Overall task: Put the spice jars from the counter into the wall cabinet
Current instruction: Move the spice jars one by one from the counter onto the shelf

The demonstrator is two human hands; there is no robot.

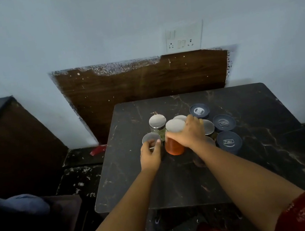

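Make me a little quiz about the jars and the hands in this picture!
1. True or false: the right hand is wrapped around the orange jar.
2. How many dark blue lids are on the counter?
   A) one B) three C) five
3. Fill in: the left hand touches a jar with a ____ lid.

Key: 1 true; 2 B; 3 silver.
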